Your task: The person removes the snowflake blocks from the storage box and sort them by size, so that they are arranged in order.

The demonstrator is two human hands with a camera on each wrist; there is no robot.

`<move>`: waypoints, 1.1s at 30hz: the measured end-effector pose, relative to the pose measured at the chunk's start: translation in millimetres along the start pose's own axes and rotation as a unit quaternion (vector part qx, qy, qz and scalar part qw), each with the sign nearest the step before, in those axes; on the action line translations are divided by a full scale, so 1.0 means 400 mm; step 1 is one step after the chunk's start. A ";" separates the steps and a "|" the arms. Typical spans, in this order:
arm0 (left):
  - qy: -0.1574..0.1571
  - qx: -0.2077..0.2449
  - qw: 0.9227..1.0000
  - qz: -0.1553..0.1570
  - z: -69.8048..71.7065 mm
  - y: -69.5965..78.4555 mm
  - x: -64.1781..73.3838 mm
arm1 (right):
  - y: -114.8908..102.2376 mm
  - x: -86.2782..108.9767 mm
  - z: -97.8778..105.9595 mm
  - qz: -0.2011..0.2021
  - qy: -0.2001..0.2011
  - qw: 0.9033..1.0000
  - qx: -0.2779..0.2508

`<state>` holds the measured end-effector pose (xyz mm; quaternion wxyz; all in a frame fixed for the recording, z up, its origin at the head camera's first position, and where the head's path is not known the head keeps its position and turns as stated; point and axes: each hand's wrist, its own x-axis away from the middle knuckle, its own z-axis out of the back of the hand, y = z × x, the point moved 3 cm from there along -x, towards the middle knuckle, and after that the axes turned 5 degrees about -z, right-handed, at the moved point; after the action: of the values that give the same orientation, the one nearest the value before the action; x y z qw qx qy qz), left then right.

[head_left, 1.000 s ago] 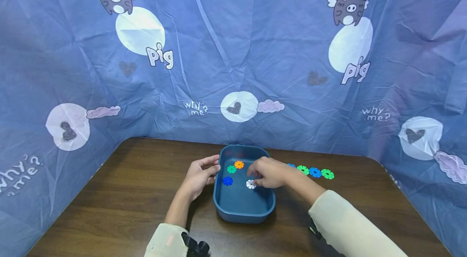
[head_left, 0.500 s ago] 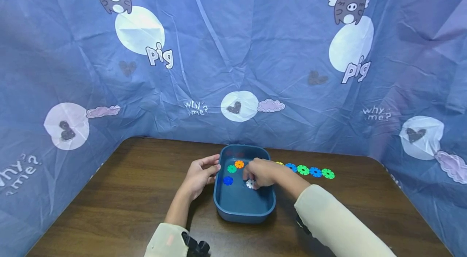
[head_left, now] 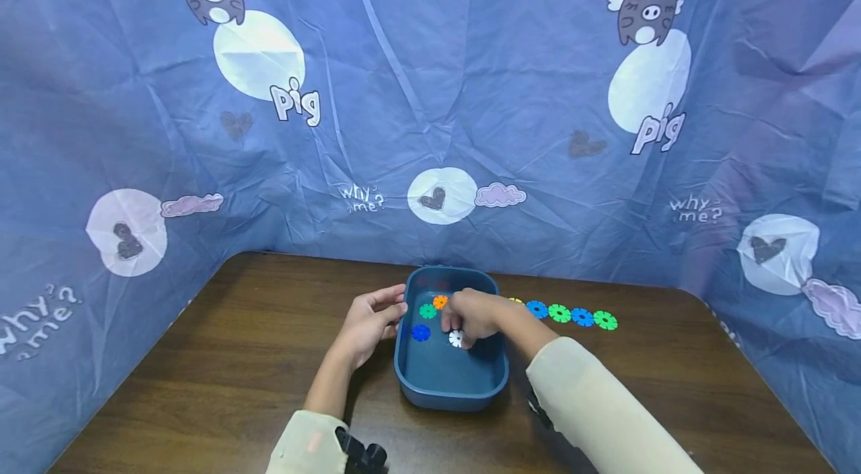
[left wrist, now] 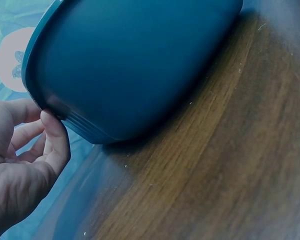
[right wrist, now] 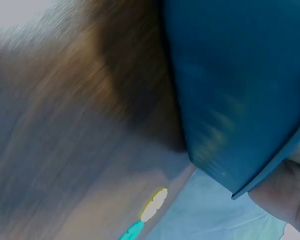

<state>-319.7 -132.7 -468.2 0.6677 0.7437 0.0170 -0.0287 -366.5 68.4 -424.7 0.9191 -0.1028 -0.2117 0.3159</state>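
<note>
The left hand (head_left: 364, 323), fingers loosely bent, rested against the left side of the teal bin (head_left: 449, 402), where light steadying seemed right. Inside, right of the dark-blue disc (head_left: 421, 333), the white disc (head_left: 455, 339) looked best pinched by its edge; over it arched the right hand (head_left: 474, 315), fingers pointing down (gripping or merely touching, I couldn't tell).

The blue bin's (head_left: 447, 373) left rim was blocked by the left hand (head_left: 365, 323); its right rim and the white snowflake disc (head_left: 454, 338) were partly covered by the right hand (head_left: 474, 312). From above, open room was left over the bin's near end; beyond the right rim, the counter (head_left: 202, 369) was obstructed by a row of discs (head_left: 553, 313).
</note>
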 end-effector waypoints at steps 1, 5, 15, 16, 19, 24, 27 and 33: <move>0.000 -0.001 1.000 0.000 0.000 0.001 0.001 | -0.001 -0.001 0.001 0.001 -0.001 1.000 -0.006; 0.001 0.001 1.000 0.003 0.001 0.001 0.000 | 0.000 -0.006 0.002 -0.005 -0.003 0.999 -0.034; 0.000 0.007 1.000 0.001 0.002 -0.001 -0.002 | -0.003 -0.021 -0.010 -0.003 0.004 0.997 -0.072; -0.001 0.008 1.000 0.001 0.002 -0.001 -0.002 | -0.004 -0.022 -0.011 -0.005 0.003 0.997 -0.077; 0.000 0.007 1.000 0.001 0.002 -0.002 -0.001 | -0.003 -0.023 -0.014 -0.016 -0.001 0.996 -0.092; -0.001 0.004 1.000 0.001 0.002 -0.003 0.000 | 0.002 -0.026 -0.020 -0.021 -0.005 0.994 -0.109; -0.001 0.004 1.000 0.001 0.001 -0.004 0.001 | 0.004 -0.027 -0.022 -0.020 -0.005 0.993 -0.116; 0.001 0.006 1.000 -0.001 0.000 -0.004 -0.003 | 0.006 -0.026 -0.014 0.005 0.020 0.994 -0.109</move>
<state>-321.0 -132.5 -469.6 0.6629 0.7479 0.0175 -0.0288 -372.6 63.2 -434.0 0.9051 -0.2100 -0.2256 0.2930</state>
